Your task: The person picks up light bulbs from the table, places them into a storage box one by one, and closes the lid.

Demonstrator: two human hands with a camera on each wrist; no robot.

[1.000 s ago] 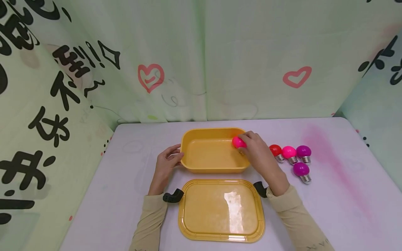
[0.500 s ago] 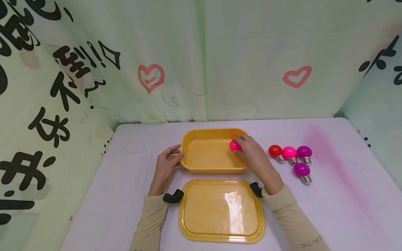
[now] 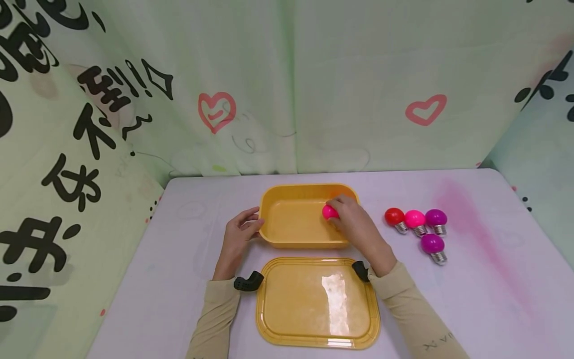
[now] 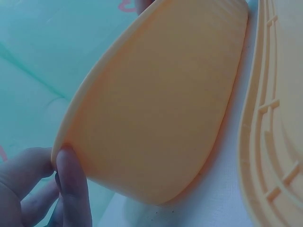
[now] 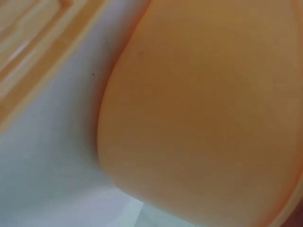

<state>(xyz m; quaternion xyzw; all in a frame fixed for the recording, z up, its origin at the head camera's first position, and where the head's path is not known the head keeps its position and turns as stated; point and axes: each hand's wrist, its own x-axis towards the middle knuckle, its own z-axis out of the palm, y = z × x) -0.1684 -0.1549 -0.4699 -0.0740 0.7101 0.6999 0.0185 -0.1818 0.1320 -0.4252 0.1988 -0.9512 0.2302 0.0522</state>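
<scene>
Head view: centre of the frame, the right grip (image 3: 354, 223) is clamped on a glossy pink, round-domed bulb (image 3: 329, 212) over the yellow rectangular plastic tray (image 3: 287, 217). Lowering it gently before release seems best. Its dome faces left; the base is hidden, so its long axis is unclear. Left wrist view: lower left, the left grip (image 4: 41, 201) pinches the tray's rim. Right wrist view: mostly tray wall; no bulb visible.

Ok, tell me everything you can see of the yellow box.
The yellow box looks plastic: open-topped, rectangular with rounded corners, smooth-walled. It stands upright on the table, beyond and apart from the yellow lid. The left grip pinches its left rim; the right grip holds a pink bulb over its right half, contact unclear.
</scene>
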